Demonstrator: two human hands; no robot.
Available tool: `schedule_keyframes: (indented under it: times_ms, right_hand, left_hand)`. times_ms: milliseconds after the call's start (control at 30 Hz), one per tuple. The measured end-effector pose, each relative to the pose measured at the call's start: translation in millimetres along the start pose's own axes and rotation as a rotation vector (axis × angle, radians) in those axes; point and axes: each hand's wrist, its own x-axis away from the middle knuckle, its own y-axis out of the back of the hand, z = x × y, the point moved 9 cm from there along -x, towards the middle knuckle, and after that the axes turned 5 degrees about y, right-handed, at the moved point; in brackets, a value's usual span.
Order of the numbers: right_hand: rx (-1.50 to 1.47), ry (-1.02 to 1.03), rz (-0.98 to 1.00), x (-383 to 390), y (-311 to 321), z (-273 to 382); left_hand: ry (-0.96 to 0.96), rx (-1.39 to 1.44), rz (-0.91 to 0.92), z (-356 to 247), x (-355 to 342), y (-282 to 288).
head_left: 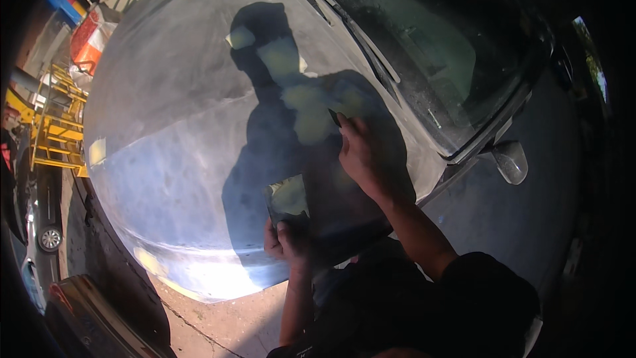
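Note:
My left hand (286, 241) is closed around the lower end of a flat rectangular putty board (290, 200) with pale yellowish paste smeared on its upper part. My right hand (358, 152) pinches a small dark spreader (334, 117) close to a pale yellow filler patch (309, 114) on the car hood (175, 142). Whether the spreader's edge touches the surface cannot be made out. The hood is dull grey and bluish, with several other filler patches near its middle and edges. My shadow falls across it.
A windshield with wipers (377, 59) borders the hood at upper right, above a side mirror (511, 162). At the left stand a yellow metal frame (59, 119) and a red and white bag (93, 40). Another vehicle (93, 315) is at lower left.

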Motion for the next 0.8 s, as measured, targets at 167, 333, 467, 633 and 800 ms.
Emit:
schedule_keyframes:
  times_ms: [167, 333, 467, 633, 800]
  right_hand:
    - [0.436, -0.346, 0.121, -13, 31, -76]
    - [0.463, -0.334, 0.241, -10, -16, -46]
    - [0.456, -0.216, 0.334, -18, -50, 25]
    - [0.386, -0.007, 0.273, 17, -66, 65]
    - [0.170, 0.204, 0.252, 38, -35, 80]
  left_hand:
    - [0.079, 0.064, 0.028, -5, -13, 37]
    - [0.104, 0.024, 0.062, -17, -15, 46]
    - [0.078, 0.005, 0.074, -22, -11, 52]
    - [0.156, 0.050, 0.111, -18, -11, 53]
    - [0.179, 0.109, 0.107, -25, -15, 44]
